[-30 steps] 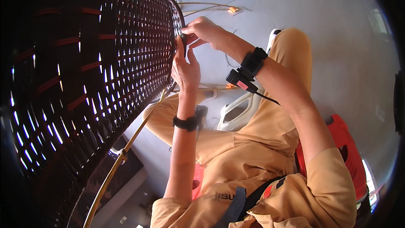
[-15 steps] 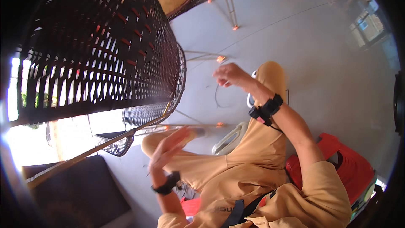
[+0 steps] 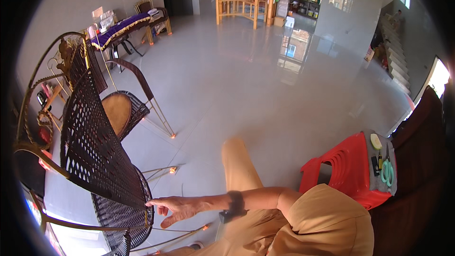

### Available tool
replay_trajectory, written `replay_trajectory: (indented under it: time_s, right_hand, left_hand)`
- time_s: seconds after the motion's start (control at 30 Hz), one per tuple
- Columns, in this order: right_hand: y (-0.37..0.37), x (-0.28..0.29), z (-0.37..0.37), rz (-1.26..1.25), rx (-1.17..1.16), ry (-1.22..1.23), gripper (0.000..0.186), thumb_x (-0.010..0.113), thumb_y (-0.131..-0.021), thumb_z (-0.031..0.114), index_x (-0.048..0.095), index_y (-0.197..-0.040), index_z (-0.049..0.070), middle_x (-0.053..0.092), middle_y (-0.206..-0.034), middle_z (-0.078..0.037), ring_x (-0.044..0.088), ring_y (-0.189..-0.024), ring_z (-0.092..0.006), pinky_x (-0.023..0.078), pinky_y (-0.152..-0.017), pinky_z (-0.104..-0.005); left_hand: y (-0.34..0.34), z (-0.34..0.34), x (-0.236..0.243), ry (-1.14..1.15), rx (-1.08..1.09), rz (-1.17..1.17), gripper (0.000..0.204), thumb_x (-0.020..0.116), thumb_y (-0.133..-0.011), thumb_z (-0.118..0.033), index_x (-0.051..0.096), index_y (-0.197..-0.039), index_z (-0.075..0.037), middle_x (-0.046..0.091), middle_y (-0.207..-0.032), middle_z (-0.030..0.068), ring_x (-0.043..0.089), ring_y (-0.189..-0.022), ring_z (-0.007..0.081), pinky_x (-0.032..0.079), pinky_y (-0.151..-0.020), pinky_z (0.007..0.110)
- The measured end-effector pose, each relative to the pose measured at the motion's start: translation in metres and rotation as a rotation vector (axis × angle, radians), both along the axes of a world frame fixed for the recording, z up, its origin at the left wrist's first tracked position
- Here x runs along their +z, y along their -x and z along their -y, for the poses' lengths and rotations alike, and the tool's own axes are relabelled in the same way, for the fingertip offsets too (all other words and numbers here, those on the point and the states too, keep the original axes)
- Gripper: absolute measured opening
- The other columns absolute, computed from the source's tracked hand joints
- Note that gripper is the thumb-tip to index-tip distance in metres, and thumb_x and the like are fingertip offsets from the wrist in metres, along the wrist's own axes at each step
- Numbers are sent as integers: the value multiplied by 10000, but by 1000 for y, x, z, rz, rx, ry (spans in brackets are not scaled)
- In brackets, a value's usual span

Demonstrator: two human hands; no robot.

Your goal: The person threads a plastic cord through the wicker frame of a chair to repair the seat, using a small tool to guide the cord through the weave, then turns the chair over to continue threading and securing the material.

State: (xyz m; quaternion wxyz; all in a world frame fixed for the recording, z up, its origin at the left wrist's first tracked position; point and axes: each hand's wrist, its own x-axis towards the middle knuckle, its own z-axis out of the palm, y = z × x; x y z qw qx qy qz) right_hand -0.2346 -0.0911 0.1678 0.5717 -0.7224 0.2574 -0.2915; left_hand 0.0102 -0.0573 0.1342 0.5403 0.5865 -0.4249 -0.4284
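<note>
My right hand (image 3: 177, 210) reaches leftward from the lower right, fingers apart and loosely bent, its fingertips at or just beside the rim of a dark woven chair (image 3: 111, 156); I cannot tell whether they touch. The chair lies tipped, with a curved bronze metal frame (image 3: 45, 155) and a woven lower section (image 3: 113, 220). My tan-clothed leg (image 3: 239, 166) is beneath my arm. My left hand does not show. At my right stands a red plastic stool (image 3: 339, 156) bearing a grey cloth with scissors (image 3: 386, 173), a pale oval piece and small tools.
Behind the woven chair stand another chair (image 3: 117, 111) with a round tan seat and a table (image 3: 121, 26) with a purple cloth. A wooden table (image 3: 256, 14) is at the back, stairs (image 3: 398, 61) at the right. Dark wooden furniture (image 3: 417, 151) stands behind the stool.
Both hands have left the woven rim they were on; the left has gone out of view. My head has swung up and rightward, showing the room, and my right hand is back near the chair.
</note>
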Motion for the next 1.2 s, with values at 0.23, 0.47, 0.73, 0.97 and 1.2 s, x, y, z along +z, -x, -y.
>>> replay_trajectory:
  time_s: [0.23, 0.47, 0.73, 0.97, 1.2]
  right_hand:
    - [-15, 69, -25, 343, -174, -113, 1102, 651, -688, 598, -40, -1419, 149, 261, -1293, -222, 379, -1147, -321, 403, -883, -440]
    - [-40, 76, -41, 263, -161, 261, 1077, 472, -710, 740, -42, -1421, 115, 302, -1222, -212, 381, -1073, -322, 388, -830, -441]
    - [-70, 98, -68, 453, -276, 622, 1008, 671, -746, 420, 20, -1402, 18, 189, -1396, -241, 328, -1233, -359, 381, -955, -471]
    - [-122, 82, -61, 374, -679, 525, 820, 609, -819, 101, 35, -1404, 109, 350, -1221, -254, 461, -1075, -316, 384, -897, -446]
    - [-70, 95, -28, 183, -1062, 696, 578, 628, -790, 28, 300, -1265, 14, 410, -780, -69, 442, -645, -181, 402, -564, -289]
  left_hand:
    - [-8, 15, -6, -5, -37, -60, 494, 558, -835, -238, 454, -1244, 20, 539, -1189, 141, 503, -1111, 254, 349, -982, 343]
    - [0, 23, -13, -7, -65, -109, 498, 558, -834, -247, 454, -1243, 17, 537, -1190, 144, 504, -1106, 257, 349, -981, 346]
    - [-21, 21, -20, 9, -58, -135, 502, 559, -833, -258, 454, -1242, 15, 534, -1191, 148, 506, -1101, 261, 349, -980, 351]
    - [-21, 19, -22, 30, -50, -172, 507, 560, -832, -267, 454, -1241, 13, 532, -1192, 152, 507, -1096, 265, 349, -979, 354]
    - [-24, 20, -22, 15, -34, -191, 511, 561, -831, -277, 455, -1241, 11, 529, -1193, 155, 508, -1091, 268, 349, -978, 358]
